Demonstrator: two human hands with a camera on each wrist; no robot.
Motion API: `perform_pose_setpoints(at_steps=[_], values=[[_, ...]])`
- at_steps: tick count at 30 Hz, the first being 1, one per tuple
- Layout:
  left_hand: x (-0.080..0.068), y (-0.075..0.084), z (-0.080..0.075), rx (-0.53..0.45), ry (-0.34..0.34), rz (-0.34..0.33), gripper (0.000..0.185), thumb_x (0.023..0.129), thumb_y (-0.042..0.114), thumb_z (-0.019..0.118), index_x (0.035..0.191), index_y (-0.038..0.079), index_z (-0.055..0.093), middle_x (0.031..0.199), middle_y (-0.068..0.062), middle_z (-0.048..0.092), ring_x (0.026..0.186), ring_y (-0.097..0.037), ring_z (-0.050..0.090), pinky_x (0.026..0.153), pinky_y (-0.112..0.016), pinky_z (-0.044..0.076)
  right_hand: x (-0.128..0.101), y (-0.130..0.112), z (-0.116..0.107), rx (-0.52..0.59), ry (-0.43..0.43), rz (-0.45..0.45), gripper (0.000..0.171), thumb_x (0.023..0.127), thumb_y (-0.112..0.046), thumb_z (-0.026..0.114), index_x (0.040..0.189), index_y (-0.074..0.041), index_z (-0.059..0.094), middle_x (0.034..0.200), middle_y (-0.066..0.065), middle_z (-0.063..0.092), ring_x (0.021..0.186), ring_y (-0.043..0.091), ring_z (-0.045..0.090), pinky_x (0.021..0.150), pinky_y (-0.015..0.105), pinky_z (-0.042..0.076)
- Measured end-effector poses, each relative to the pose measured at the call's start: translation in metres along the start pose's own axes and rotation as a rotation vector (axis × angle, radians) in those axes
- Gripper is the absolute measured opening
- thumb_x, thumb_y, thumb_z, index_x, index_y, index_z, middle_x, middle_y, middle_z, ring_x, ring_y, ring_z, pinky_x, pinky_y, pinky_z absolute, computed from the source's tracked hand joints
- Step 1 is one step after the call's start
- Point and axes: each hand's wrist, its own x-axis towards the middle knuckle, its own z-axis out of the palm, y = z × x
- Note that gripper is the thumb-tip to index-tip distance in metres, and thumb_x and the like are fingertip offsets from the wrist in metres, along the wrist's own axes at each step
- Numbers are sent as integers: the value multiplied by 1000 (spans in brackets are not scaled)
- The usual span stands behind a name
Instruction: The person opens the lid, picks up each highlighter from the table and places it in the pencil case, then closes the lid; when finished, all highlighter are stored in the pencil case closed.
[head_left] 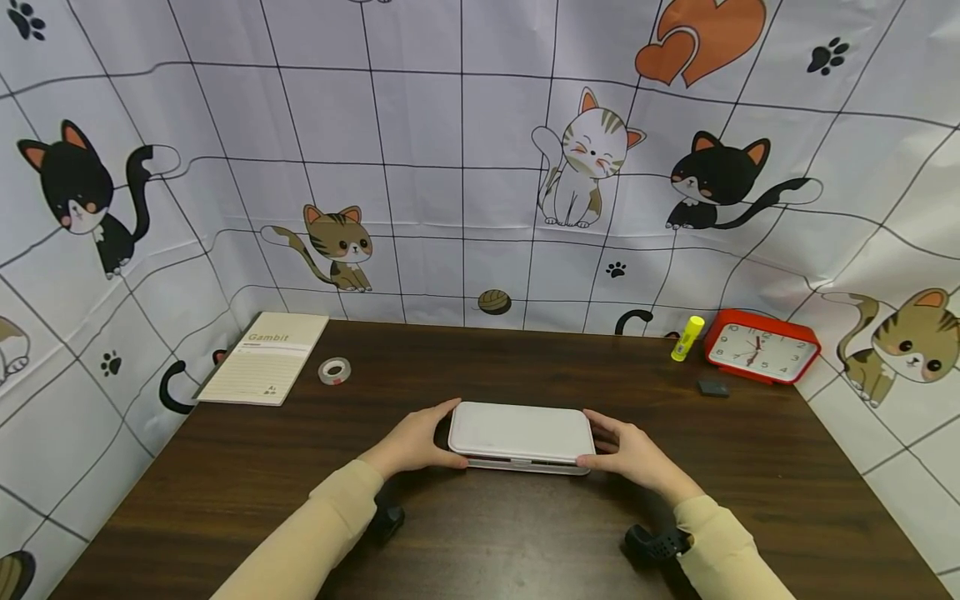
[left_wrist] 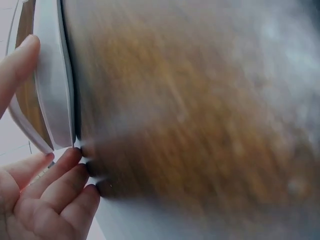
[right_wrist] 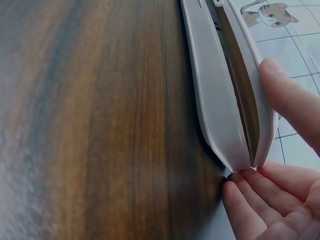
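Observation:
A white, flat hinged case (head_left: 522,432) lies on the dark wooden table (head_left: 517,533), its long side toward me. My left hand (head_left: 414,442) grips its left end and my right hand (head_left: 633,457) its right end, thumbs at the front edge. Seen from the left wrist, a gap runs between the lid and base of the case (left_wrist: 54,85), and the left fingertips touch its far corner. In the right wrist view the case (right_wrist: 220,95) also stands slightly ajar, the right thumb against the lid and fingers at the end. Its contents are hidden.
A notepad (head_left: 262,358) lies at the back left, a roll of tape (head_left: 334,371) beside it. At the back right are a yellow highlighter (head_left: 687,338), a red clock (head_left: 763,346) and a small dark block (head_left: 712,388). Cat-print sheeting (head_left: 420,192) hangs behind the table.

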Motion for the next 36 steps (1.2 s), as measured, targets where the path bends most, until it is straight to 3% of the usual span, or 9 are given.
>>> perform_pose_setpoints(at_steps=[14,28,36], values=[[2,-6,-3,-48,-40,-13,95,73,49,78,147,9,35,144,-16,44,131,-34,43,104,-51,37,0,-1,-3,-14,-6,-14,86,79,-24,78,145,5,31,145,31,33,122,45,49,91,44,49],[4,-5,-1,-54,-17,7,92,72,44,81,144,6,39,139,-18,49,127,-34,47,103,-50,38,0,-2,-3,-25,6,-7,86,79,-26,78,145,4,32,146,30,33,123,45,48,92,45,48],[4,-5,-1,-20,-10,-2,92,70,44,82,143,7,40,138,-16,50,127,-33,47,103,-48,38,3,-1,1,-83,22,-19,89,76,-27,80,144,5,33,145,31,34,121,45,50,90,42,50]])
